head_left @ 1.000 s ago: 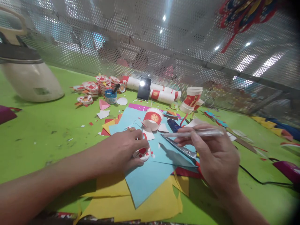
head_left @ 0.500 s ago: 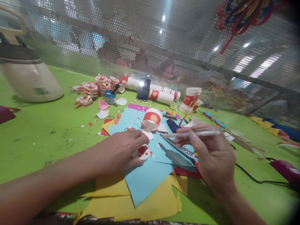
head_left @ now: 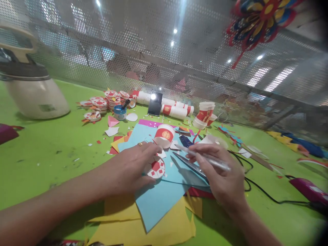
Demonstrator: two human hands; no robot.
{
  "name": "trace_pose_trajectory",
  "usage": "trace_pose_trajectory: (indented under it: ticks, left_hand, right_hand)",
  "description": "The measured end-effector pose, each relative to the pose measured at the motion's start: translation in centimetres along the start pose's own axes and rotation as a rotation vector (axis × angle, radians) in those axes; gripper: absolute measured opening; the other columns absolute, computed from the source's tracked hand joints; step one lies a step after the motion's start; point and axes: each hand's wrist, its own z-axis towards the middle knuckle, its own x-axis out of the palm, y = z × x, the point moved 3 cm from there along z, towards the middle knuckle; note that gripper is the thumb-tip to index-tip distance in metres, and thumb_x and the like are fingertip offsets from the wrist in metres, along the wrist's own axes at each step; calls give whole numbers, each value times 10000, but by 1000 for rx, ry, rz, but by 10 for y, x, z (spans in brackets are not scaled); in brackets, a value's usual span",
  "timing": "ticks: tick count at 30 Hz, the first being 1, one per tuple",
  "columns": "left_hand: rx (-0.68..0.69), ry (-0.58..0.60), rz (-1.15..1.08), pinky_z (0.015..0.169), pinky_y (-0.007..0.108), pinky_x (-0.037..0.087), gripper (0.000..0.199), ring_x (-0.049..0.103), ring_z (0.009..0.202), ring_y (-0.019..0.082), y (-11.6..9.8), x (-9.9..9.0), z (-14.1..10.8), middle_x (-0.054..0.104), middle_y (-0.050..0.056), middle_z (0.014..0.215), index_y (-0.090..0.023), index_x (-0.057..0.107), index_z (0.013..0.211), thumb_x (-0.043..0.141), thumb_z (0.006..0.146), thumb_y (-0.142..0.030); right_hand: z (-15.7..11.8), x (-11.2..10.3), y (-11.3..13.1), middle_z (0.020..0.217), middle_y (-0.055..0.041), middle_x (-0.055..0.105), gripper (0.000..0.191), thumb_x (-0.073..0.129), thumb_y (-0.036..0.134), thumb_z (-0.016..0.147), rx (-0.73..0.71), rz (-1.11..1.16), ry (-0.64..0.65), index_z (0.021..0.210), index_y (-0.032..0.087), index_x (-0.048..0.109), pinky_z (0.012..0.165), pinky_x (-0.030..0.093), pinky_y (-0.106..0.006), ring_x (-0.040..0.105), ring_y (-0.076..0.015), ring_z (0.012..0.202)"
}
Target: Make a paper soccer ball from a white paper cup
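Head view: Left hand [head_left: 130, 167] brackets disc [head_left: 156, 166], right hand [head_left: 225, 184] grips pen [head_left: 216, 162]

Watching from a distance, I see a red-and-white disc on the blue paper [head_left: 159, 208], near the middle of a green table [head_left: 84, 184]. The left thumb lies at the disc's near edge and the forefinger over its far side, the two set moderately wide apart. Whether they pinch the disc or only rest against it, I cannot tell. The other left fingers bend together behind the forefinger, a ring [head_left: 140, 144] on one of them.

At right, thumb and fingertips close narrowly around the slim, clear pen, its tip slanting left toward a red-banded cup [head_left: 164, 136] just beyond the disc. Scissors [head_left: 189, 164] point the same way beneath that hand; their handles are hidden from me, so I cannot say if the lower fingers hold them.

Yellow paper [head_left: 151, 230] shows under the blue. Farther back, I find a blue jar [head_left: 120, 112], a dark phone [head_left: 155, 103] propped at a tilt before a row of stacked cups [head_left: 174, 111] lying down, and a kettle [head_left: 38, 99] far left.
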Motion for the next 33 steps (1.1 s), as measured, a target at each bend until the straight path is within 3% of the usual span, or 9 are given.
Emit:
trace_pose_trajectory:
  ticks: [3,9,15,22,33]
  left_hand:
    - [24,-23,19,801,361,465,409,587,1018,275,0,0,0,607,82,1112,-222,448,1215,642,856,-259]
    - [32,10,11,882,414,464,404,566,1109,301,-1,2,-1,581,116,1205,-204,461,1237,639,877,-251]
    - [28,18,-56,923,390,452,258,544,1126,275,-2,-2,0,564,71,1169,-216,526,1116,638,889,-266]
    - [-25,-9,-3,854,386,456,267,534,1028,261,2,-1,1,524,60,1122,-211,506,1054,667,842,-235]
    - [33,-85,-11,904,394,451,454,525,1079,272,1,2,3,520,51,1143,-237,467,1166,725,794,-196]
  right_hand:
    - [2,2,2,946,-50,725,78,627,159,892,-113,-90,77,899,221,675,723,583,-332,698,-200,860]
    - [4,8,0,1004,-75,719,167,618,112,879,-230,-177,209,986,228,672,842,572,-386,689,-229,976]
    - [4,7,-7,1010,-82,706,153,604,102,901,-220,-212,183,977,214,674,872,553,-379,676,-218,991]
    - [5,8,-20,1126,-144,671,196,562,70,910,-308,-329,169,1048,159,669,895,554,-389,660,-224,1053]
    - [1,16,-22,1312,-237,564,345,549,93,905,-306,-412,369,1243,64,608,982,549,-443,577,-306,1252]
